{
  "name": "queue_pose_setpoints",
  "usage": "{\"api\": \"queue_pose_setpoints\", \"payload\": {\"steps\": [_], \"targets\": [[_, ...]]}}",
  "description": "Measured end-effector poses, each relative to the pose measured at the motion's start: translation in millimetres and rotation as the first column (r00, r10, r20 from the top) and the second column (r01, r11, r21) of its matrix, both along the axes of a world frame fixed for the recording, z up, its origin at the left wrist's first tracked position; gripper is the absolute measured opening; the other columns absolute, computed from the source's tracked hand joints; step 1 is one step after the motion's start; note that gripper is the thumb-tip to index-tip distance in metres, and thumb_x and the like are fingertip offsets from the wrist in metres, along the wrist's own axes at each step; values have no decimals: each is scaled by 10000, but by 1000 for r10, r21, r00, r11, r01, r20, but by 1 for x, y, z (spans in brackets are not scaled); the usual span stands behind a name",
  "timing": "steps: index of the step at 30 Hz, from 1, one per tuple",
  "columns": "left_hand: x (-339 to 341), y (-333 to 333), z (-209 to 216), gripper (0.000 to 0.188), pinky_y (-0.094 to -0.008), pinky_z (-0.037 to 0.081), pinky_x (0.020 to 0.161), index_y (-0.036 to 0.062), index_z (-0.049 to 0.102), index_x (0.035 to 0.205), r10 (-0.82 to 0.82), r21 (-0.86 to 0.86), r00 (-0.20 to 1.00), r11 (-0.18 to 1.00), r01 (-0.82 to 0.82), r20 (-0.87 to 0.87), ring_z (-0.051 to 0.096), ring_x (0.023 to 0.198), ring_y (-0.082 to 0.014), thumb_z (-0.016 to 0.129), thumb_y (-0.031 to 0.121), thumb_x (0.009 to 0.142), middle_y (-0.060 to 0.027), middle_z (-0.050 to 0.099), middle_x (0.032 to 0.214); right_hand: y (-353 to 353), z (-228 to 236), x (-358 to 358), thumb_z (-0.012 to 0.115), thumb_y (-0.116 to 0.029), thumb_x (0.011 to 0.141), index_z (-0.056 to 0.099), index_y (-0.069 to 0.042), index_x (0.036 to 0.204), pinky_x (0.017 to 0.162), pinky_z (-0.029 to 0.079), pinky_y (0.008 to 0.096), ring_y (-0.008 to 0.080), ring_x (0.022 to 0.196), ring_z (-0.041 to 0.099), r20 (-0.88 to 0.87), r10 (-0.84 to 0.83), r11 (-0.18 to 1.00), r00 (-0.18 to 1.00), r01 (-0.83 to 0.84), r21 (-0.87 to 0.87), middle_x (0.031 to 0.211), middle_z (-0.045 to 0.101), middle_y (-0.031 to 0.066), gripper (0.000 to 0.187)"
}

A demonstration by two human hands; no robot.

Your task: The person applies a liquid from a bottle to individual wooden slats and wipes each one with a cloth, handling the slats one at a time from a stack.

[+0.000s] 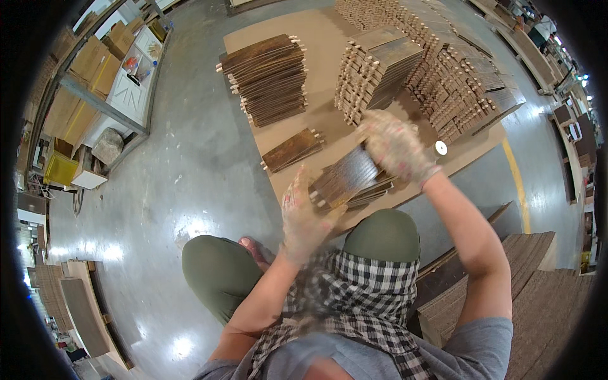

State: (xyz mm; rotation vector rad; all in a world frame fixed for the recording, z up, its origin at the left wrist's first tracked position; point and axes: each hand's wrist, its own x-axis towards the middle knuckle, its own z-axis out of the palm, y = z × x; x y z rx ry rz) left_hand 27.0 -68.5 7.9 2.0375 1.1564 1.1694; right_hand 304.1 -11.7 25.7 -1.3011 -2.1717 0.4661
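A dark brown wooden panel [345, 177] with light pegs at its end lies tilted between my gloved hands, its face shining. My left hand [305, 212] grips its near left end, fingers along one side and thumb across the other. At the far right end hovers my right hand [396, 149]; motion blurs its fingers, and I cannot tell whether it touches the panel. More panels [370, 195] show beneath. Left of them is a low pile of pegged panels [294, 151]. Behind stand a fanned stack [269, 82] and a taller upright stack [380, 69].
Brown sheet board [323, 31] lies under the stacks on the grey floor. A long wall of stacked panels [449, 82] fills the far right. Beside my right hand stands a small white round-topped object [441, 148]. Corrugated brown sheets [519, 304] pile at my right; a shelf with cartons [92, 63] stands left.
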Motion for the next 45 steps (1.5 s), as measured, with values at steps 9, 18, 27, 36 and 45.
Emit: {"api": "queue_pose_setpoints", "payload": {"steps": [9,18,27,36,45], "targets": [[-5,-1,-10,997,-490,372,1098,-60,346,1474,-4,-3,991,1000,4,-131,469,1317,-437,876,222,677,-257,515,1389,-48,49,-57,663,-128,858,671,-98,1053,964,488,385,272,1094,604,118,89,983,989,-107,150,1154,642,82,198],[1,2,-2,1029,-456,517,919,-56,373,1470,50,152,991,988,-31,-126,639,1063,-379,910,290,664,-214,629,1227,-59,39,-63,719,-107,724,691,-141,937,1001,439,459,310,1198,540,117,187,976,975,-199,93,1141,642,42,217],[3,2,2,967,-460,490,933,-100,410,1417,74,147,989,988,-54,-128,617,1072,-403,900,251,660,-237,634,1161,-48,23,-51,706,-220,692,710,-147,1010,1024,414,398,284,1157,548,-191,312,943,931,-328,-60,1056,669,19,326],[3,4,-3,1030,-457,484,954,-41,359,1483,13,84,999,996,-9,-46,608,1102,-379,904,235,654,-210,616,1222,-36,40,-30,673,-125,776,717,-124,859,899,493,392,221,1059,622,-121,350,934,929,-335,125,1049,673,56,95],[3,1,-1,1042,-480,423,1009,-57,380,1468,54,103,995,994,-46,-81,568,1157,-384,909,184,604,-202,625,1204,-29,101,-81,673,-333,744,711,-65,755,690,532,416,317,719,671,438,105,860,893,140,-490,688,652,149,271]]}}
